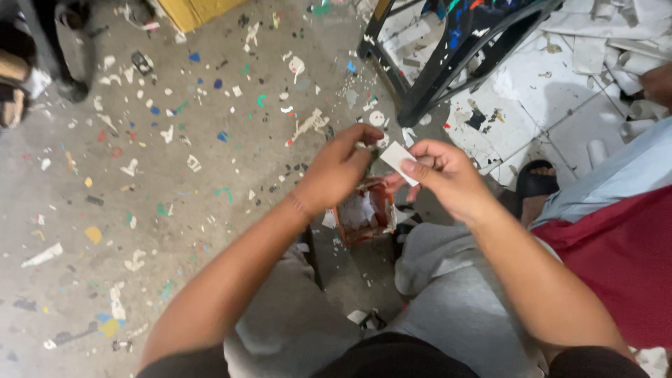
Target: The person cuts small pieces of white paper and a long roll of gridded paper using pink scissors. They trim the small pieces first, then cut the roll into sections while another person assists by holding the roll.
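The person is sitting with grey-trousered knees apart, and between them a small reddish open box [364,213] is standing on the floor, scraps showing inside. Just above it the right hand [448,178] is pinching a small white rectangular slip of card [399,161] between thumb and fingertips, while the left hand [339,168] is curling nearly closed at the slip's near edge, fingertips meeting it. The slip is looking thin, light and bendable, best held by its edges. Farther out, the grey concrete floor [196,196] is lying strewn with coloured and white scraps, a black metal frame [448,56] standing beyond
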